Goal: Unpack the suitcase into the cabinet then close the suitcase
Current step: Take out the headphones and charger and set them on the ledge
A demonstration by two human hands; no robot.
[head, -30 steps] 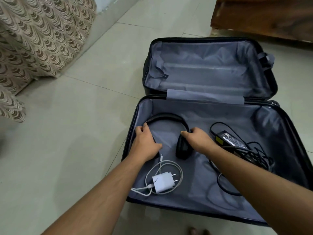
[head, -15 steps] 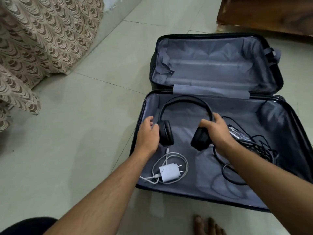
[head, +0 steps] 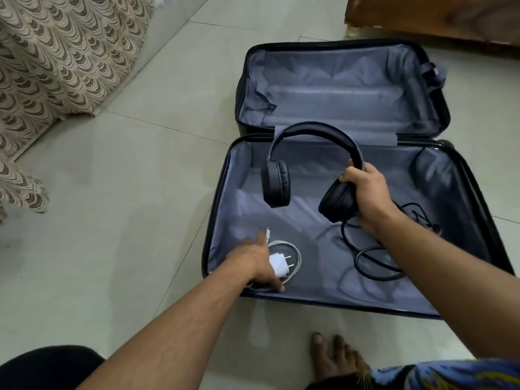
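1. Suitcase (head: 351,301): a black hard-shell case lying fully open on the tiled floor (head: 135,198), filling the centre and right of the frame. Both halves are lined with smooth, slightly creased grey fabric; the far half at upper centre holds nothing visible but its lining and a strap at its right edge.
2. Headphones (head: 312,136): matte black, over-ear, with a curved padded band and two round cushioned cups. They are lifted clear of the lining above the near half, the left cup hanging free.
3. Right hand (head: 365,198): its fingers are curled round the right ear cup and the lower end of the band, gripping the headphones.
4. Left hand (head: 253,263): low in the near half at lower centre, fingers extended and spread over the white charger (head: 280,266), thumb stretched toward the near edge. It touches the looped cable; whether it grips anything I cannot tell, since the hand is blurred.
5. The white charger is a small smooth block with two metal prongs, ringed by its coiled white cable (head: 297,254).
6. Black cord (head: 371,266): a thick rubbery loop lying on the lining under the right forearm, with more tangled black cable at the right side of the near half.
7. Patterned curtain (head: 56,57) hangs at upper left; dark wooden furniture (head: 436,15) stands at upper right. A bare foot (head: 334,358) rests on the floor at the bottom.
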